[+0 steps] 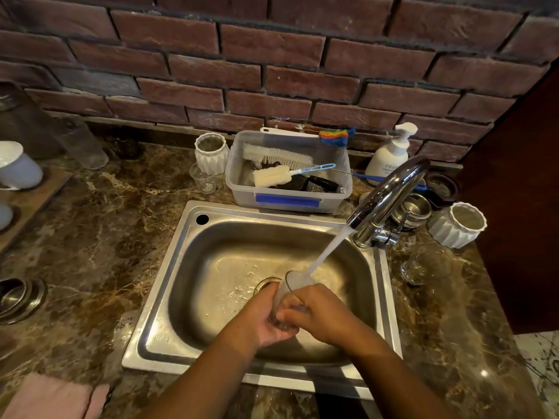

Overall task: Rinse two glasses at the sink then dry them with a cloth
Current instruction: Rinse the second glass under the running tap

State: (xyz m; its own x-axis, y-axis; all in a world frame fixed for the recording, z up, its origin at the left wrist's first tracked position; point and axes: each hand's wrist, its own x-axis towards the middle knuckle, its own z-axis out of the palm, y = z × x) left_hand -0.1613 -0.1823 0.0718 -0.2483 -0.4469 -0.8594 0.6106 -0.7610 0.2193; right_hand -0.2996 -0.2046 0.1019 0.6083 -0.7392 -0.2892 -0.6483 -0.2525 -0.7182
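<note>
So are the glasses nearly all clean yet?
Not yet. Both hands, left hand and right hand, hold one glass under the tap's water. Another glass waits right of the sink. The pink cloth lies unused, so drying remains.

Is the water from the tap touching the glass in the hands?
Touching. The head view shows the water stream from the faucet running straight into the open mouth of the glass, which both hands hold over the sink.
</note>
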